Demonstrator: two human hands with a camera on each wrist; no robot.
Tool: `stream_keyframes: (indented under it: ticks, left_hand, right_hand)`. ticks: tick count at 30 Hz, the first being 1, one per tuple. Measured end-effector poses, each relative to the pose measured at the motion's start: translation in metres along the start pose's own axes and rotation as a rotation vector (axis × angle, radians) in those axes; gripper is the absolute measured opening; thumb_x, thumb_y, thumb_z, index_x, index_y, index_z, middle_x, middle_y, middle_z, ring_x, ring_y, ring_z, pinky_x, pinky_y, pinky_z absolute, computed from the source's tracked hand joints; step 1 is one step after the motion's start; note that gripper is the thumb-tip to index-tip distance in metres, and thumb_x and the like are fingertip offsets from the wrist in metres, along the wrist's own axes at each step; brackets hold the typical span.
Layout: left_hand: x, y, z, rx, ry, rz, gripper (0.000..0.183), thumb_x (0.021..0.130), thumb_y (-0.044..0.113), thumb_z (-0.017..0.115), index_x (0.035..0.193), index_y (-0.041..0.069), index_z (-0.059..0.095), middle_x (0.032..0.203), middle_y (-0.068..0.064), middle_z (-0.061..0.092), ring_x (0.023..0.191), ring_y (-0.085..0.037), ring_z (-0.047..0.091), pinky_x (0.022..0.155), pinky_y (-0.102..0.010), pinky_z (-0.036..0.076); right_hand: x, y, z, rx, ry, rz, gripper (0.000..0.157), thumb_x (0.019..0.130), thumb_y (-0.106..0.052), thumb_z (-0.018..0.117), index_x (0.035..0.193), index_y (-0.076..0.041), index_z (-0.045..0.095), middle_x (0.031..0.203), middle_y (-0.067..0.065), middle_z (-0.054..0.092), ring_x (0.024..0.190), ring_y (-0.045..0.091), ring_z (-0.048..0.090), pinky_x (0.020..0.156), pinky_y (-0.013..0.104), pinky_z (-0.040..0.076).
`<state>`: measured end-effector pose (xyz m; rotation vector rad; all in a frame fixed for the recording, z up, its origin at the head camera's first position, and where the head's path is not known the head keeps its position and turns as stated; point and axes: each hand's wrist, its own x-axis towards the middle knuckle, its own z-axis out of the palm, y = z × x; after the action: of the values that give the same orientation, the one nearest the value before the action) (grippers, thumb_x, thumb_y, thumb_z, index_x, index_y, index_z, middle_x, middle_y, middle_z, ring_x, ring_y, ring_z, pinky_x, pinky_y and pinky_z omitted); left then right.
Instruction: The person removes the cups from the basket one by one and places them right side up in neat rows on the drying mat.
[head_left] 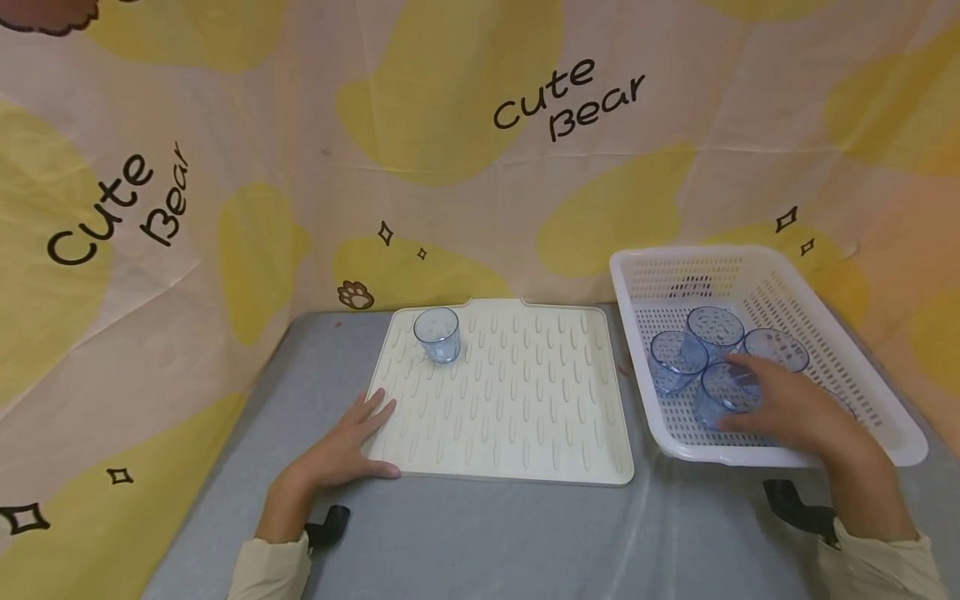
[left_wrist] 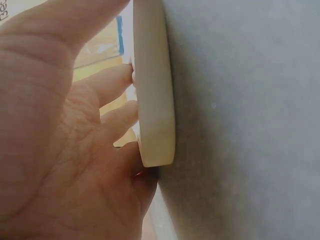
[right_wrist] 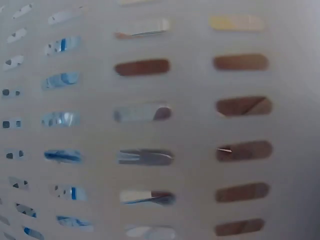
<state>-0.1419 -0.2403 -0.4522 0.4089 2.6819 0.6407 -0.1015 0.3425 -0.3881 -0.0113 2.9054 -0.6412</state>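
Observation:
My left hand (head_left: 341, 446) rests with spread fingers on the left front corner of a cream draining mat (head_left: 510, 417); its thumb lies along the front edge. In the left wrist view, the fingers (left_wrist: 117, 122) reach over the mat's thick edge (left_wrist: 156, 100). Upright near the mat's back left stands a clear blue glass (head_left: 437, 337). At the right, my right hand (head_left: 795, 408) reaches into a white basket (head_left: 652, 425), thumb and fingers curled round the rim of the front blue glass (head_left: 716, 404). The right wrist view shows the slotted basket wall (right_wrist: 192, 130), hiding most of the hand.
Several more blue glasses stand close together in the basket, including a left one (head_left: 671, 371), a back one (head_left: 708, 329) and a right one (head_left: 780, 346). A grey cloth (head_left: 480, 542) covers the table. A printed curtain (head_left: 465, 158) hangs right behind mat and basket.

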Motion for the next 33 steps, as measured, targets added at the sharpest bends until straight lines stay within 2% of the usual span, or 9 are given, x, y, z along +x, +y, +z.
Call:
stream_keyframes:
  ticks: [7, 12, 15, 18, 19, 20, 22, 27, 33]
  left_hand:
    - [0.0, -0.001, 0.0, 0.011, -0.004, -0.002, 0.114, 0.07, 0.059, 0.081, 0.159, 0.017, 0.024, 0.17, -0.009, 0.007, 0.155, -0.043, -0.004, 0.118, -0.07, 0.01]
    - [0.0, -0.001, 0.0, 0.0, -0.005, 0.002, 0.114, 0.07, 0.058, 0.082, 0.159, 0.017, 0.024, 0.17, -0.009, 0.007, 0.155, -0.043, -0.004, 0.118, -0.07, 0.009]
    - [0.0, -0.002, 0.0, -0.004, -0.007, 0.007, 0.113, 0.07, 0.058, 0.082, 0.159, 0.016, 0.024, 0.17, -0.009, 0.007, 0.155, -0.043, -0.004, 0.118, -0.07, 0.009]
    - [0.0, -0.002, 0.0, -0.003, -0.006, 0.009, 0.113, 0.07, 0.058, 0.082, 0.159, 0.016, 0.025, 0.17, -0.009, 0.007, 0.155, -0.043, -0.004, 0.118, -0.07, 0.009]
    - [0.0, -0.002, 0.0, -0.004, -0.006, 0.009, 0.113, 0.07, 0.057, 0.082, 0.159, 0.016, 0.025, 0.17, -0.009, 0.007, 0.155, -0.043, -0.004, 0.118, -0.07, 0.009]
    - [0.0, -0.002, 0.0, -0.003, -0.006, 0.009, 0.113, 0.07, 0.057, 0.082, 0.159, 0.016, 0.025, 0.17, -0.009, 0.007, 0.155, -0.043, -0.004, 0.118, -0.07, 0.009]
    - [0.0, -0.002, 0.0, -0.004, -0.006, 0.006, 0.113, 0.07, 0.057, 0.082, 0.159, 0.016, 0.024, 0.17, -0.009, 0.007, 0.155, -0.043, -0.004, 0.118, -0.07, 0.009]
    - [0.0, -0.001, 0.0, -0.01, -0.01, -0.002, 0.114, 0.07, 0.057, 0.082, 0.159, 0.017, 0.023, 0.17, -0.009, 0.006, 0.155, -0.043, -0.005, 0.118, -0.07, 0.008]
    - [0.001, -0.002, 0.0, -0.009, -0.011, -0.004, 0.114, 0.07, 0.057, 0.082, 0.159, 0.017, 0.024, 0.17, -0.008, 0.006, 0.155, -0.043, -0.005, 0.118, -0.07, 0.008]
  right_hand:
    - [-0.009, 0.001, -0.005, 0.079, 0.042, -0.043, 0.102, 0.068, -0.048, 0.087, 0.146, -0.001, 0.041, 0.144, 0.035, 0.042, 0.121, 0.053, 0.044, 0.093, 0.07, 0.039]
    - [-0.014, 0.0, -0.007, 0.213, 0.092, -0.126, 0.097, 0.071, -0.034, 0.089, 0.146, -0.002, 0.036, 0.146, 0.03, 0.037, 0.123, 0.049, 0.04, 0.096, 0.068, 0.035]
    - [-0.016, -0.001, -0.007, 0.274, 0.131, -0.182, 0.094, 0.071, -0.026, 0.09, 0.144, -0.003, 0.034, 0.145, 0.026, 0.039, 0.126, 0.047, 0.038, 0.11, 0.036, 0.035]
    - [-0.018, -0.002, -0.008, 0.301, 0.144, -0.198, 0.093, 0.072, -0.02, 0.089, 0.143, -0.004, 0.032, 0.144, 0.023, 0.04, 0.127, 0.048, 0.041, 0.114, 0.032, 0.036]
    - [-0.018, -0.003, -0.009, 0.31, 0.144, -0.205, 0.092, 0.072, -0.018, 0.089, 0.143, -0.003, 0.031, 0.144, 0.024, 0.04, 0.126, 0.05, 0.042, 0.115, 0.034, 0.039]
    - [-0.018, -0.004, -0.01, 0.319, 0.135, -0.201, 0.093, 0.074, -0.018, 0.088, 0.145, -0.003, 0.03, 0.144, 0.025, 0.04, 0.127, 0.052, 0.042, 0.113, 0.051, 0.04]
    - [-0.019, -0.006, -0.011, 0.321, 0.123, -0.178, 0.096, 0.075, -0.02, 0.087, 0.149, -0.004, 0.028, 0.146, 0.026, 0.04, 0.126, 0.055, 0.044, 0.097, 0.075, 0.037]
    - [-0.02, -0.009, -0.013, 0.286, 0.128, -0.132, 0.107, 0.075, -0.032, 0.087, 0.157, -0.008, 0.022, 0.148, 0.026, 0.043, 0.124, 0.057, 0.049, 0.093, 0.075, 0.039]
    - [-0.021, -0.012, -0.014, 0.269, 0.137, -0.116, 0.104, 0.076, -0.036, 0.086, 0.156, -0.009, 0.026, 0.145, 0.026, 0.046, 0.122, 0.055, 0.051, 0.092, 0.074, 0.041]
